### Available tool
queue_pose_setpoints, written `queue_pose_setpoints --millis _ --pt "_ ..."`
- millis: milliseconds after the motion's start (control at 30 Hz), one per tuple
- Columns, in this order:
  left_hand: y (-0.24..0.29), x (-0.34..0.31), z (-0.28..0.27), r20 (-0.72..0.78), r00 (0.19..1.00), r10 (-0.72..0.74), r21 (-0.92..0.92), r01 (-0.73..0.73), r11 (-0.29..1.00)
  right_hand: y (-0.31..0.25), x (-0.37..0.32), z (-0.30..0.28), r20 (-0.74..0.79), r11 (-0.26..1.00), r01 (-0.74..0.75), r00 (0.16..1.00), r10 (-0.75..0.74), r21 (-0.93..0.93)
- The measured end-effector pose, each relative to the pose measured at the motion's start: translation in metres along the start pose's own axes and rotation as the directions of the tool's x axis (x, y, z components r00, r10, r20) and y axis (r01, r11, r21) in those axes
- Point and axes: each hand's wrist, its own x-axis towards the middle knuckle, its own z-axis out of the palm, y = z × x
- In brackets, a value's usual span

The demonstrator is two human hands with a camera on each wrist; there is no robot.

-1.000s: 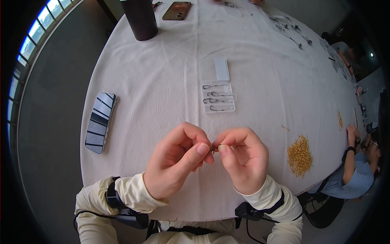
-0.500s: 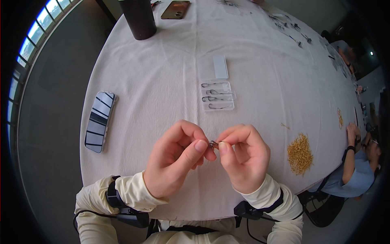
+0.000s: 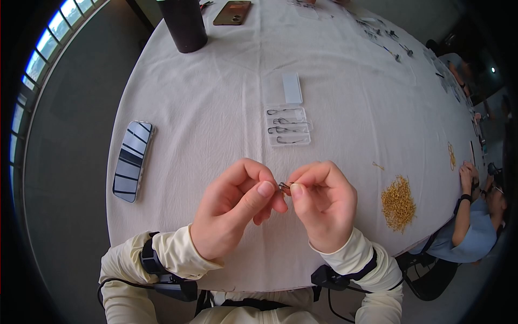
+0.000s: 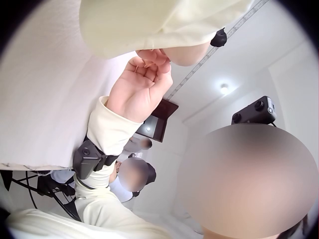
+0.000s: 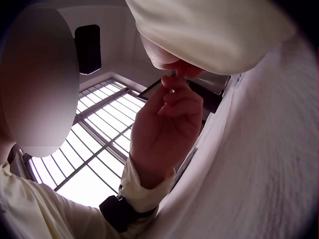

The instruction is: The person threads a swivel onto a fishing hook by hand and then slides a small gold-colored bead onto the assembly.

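In the head view, my left hand (image 3: 232,210) and right hand (image 3: 326,210) meet in front of me, just above the white tablecloth. Between their fingertips is a small dark metal piece (image 3: 283,187) with thin wire-like parts, pinched by thumb and fingers from both sides. A speck of gold shows just below it; most of the piece is covered by fingers, so I cannot tell its exact kind. Beyond the hands lies an open clear plastic box (image 3: 308,141) with dark fishing hooks (image 3: 288,130) in its compartments. To the right is a pile of small gold metal pieces (image 3: 399,204).
One loose gold piece (image 3: 378,166) lies near the pile. A phone (image 3: 133,162) is at the left, another phone (image 3: 232,13) and a dark cup (image 3: 184,27) at the far side. More tackle (image 3: 386,43) lies far right, where another person's hands (image 3: 468,175) rest.
The fingertips have drawn slightly apart since a second ago, so more of the dark metal piece shows between them. Both hands are slightly higher in view, still pinching.
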Motion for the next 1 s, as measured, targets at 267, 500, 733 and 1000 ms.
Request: queue_pose_setpoints --millis 267,500,733,1000 --pt "0.001 -0.001 0.004 0.001 1.0 0.016 0.08 -0.016 0.997 -0.002 0.002 -0.001 -0.017 0.973 0.107 0.994 -0.113 -0.206" --pt "0.0 -0.003 0.005 0.032 0.999 0.02 0.093 -0.023 0.995 -0.003 0.007 -0.005 0.021 0.821 0.343 0.926 -0.376 -0.457" --pt "-0.001 -0.004 0.004 -0.046 0.994 0.099 0.182 -0.089 0.979 0.003 0.004 0.0 -0.003 0.963 0.185 0.982 -0.189 -0.198" --pt "-0.006 -0.003 0.004 -0.109 0.981 0.158 0.206 -0.133 0.969 0.007 0.002 0.007 -0.025 0.996 -0.024 0.999 0.026 0.089"
